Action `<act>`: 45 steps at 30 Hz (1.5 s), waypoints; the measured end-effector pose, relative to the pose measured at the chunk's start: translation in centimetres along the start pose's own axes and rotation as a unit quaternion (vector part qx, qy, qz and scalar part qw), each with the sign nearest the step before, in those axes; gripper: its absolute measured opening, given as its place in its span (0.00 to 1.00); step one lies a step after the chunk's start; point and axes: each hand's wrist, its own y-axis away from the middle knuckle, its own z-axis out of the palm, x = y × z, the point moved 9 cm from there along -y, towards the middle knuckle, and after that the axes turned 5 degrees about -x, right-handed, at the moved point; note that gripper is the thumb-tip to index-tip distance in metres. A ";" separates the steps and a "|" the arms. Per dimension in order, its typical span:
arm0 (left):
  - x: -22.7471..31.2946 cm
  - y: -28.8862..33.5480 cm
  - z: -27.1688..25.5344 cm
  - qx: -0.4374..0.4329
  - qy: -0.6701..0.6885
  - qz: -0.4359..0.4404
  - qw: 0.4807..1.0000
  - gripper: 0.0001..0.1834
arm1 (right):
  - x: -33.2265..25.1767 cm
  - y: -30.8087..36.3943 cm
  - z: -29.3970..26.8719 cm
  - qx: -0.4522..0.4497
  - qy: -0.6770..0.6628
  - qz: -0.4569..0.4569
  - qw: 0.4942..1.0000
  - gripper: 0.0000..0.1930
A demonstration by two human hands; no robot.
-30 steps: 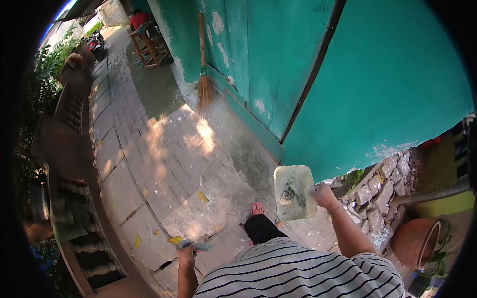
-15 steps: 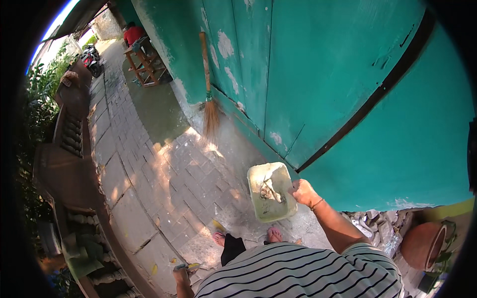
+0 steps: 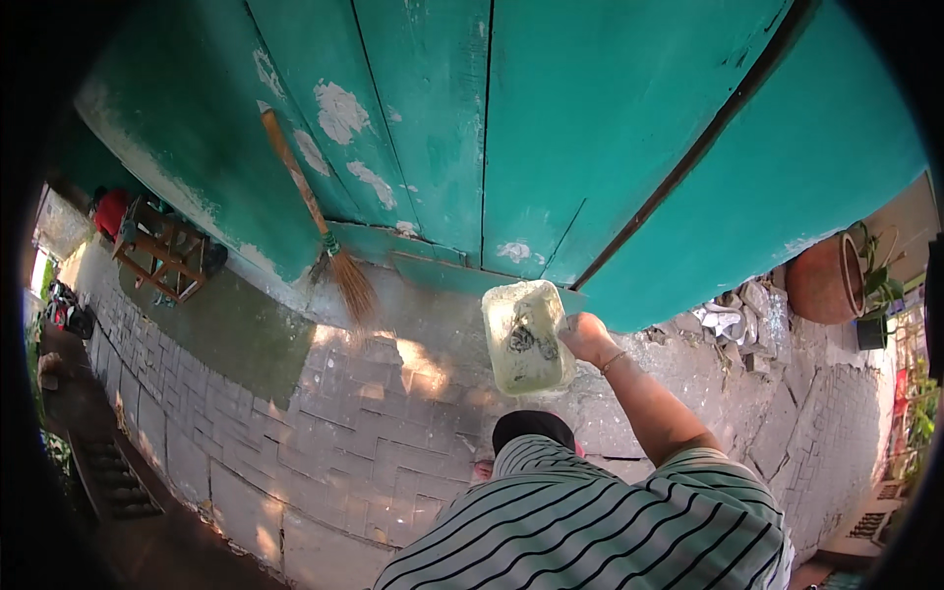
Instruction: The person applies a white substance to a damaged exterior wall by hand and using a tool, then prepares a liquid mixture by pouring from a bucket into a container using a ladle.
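Presently, I find the right hand [image 3: 587, 339] grasping the pale tub [image 3: 541, 379] by its right rim — tub left of the fingers, long axis toward the green wall [image 3: 590, 118] — left hand unseen.

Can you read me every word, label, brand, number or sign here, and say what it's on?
None can be read.
The pale tub in the right hand, the green wall and the striped shirt show no lettering I can make out.
The motorbike at far left is too small to tell.
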 end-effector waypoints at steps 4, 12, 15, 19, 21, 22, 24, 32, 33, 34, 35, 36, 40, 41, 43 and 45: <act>5.8 -7.1 -4.9 -0.030 -0.039 0.073 0.996 0.12 | -5.0 0.0 3.4 0.000 0.057 0.021 0.998 0.16; 12.6 -14.7 -6.8 -0.113 -0.156 0.169 0.966 0.15 | -15.5 -11.0 16.6 -0.025 0.212 -0.009 0.977 0.18; 9.6 -17.0 -11.9 -0.076 -0.065 0.026 0.995 0.14 | -22.0 -14.2 22.9 -0.030 0.124 0.031 0.991 0.15; 7.2 -19.7 -19.0 -0.029 0.016 -0.073 0.997 0.14 | -34.8 -17.7 32.5 -0.013 0.243 -0.168 0.955 0.13; 6.1 -21.6 -22.1 -0.011 0.037 -0.107 0.994 0.14 | -39.4 -18.6 37.8 -0.121 0.151 -0.107 0.975 0.14; 5.8 -22.6 -23.7 -0.004 0.045 -0.117 0.992 0.14 | -41.2 -18.8 40.3 -0.172 0.103 -0.072 0.977 0.14; 6.0 -25.5 -26.4 0.003 0.061 -0.125 0.990 0.14 | -45.2 -19.7 43.2 -0.133 0.134 -0.122 0.974 0.13; 10.7 -38.4 -44.2 0.052 0.092 -0.111 0.988 0.14 | -44.0 -18.7 54.4 -0.140 0.105 -0.100 0.980 0.10; 12.3 -40.2 -46.5 0.056 0.096 -0.101 0.989 0.14 | -42.2 -18.5 55.2 -0.140 0.106 -0.071 0.982 0.08; 14.0 -42.3 -48.2 0.055 0.096 -0.085 0.990 0.14 | -41.1 -18.2 55.6 -0.147 0.224 -0.083 0.960 0.07; 15.9 -44.2 -50.3 0.060 0.101 -0.068 0.991 0.15 | -40.3 -18.0 56.6 -0.154 0.336 -0.104 0.924 0.06; 18.2 -46.2 -52.2 0.069 0.104 -0.050 0.991 0.15 | -40.0 -17.0 58.3 -0.172 0.542 -0.171 0.805 0.05; 25.5 -53.6 -57.2 0.063 0.102 -0.004 0.993 0.15 | -39.8 -14.4 62.7 -0.230 0.649 -0.112 0.716 0.06; 28.3 -55.5 -56.9 0.035 0.091 0.003 0.995 0.15 | -39.0 -14.0 62.7 -0.249 0.646 -0.087 0.717 0.06; 31.7 -59.5 -56.1 0.017 0.099 0.014 0.995 0.15 | -40.4 -16.9 63.5 -0.263 0.635 -0.047 0.725 0.07; 35.6 -61.8 -55.0 -0.010 0.044 0.007 0.999 0.15 | -40.5 -17.6 64.5 -0.289 0.621 0.022 0.728 0.09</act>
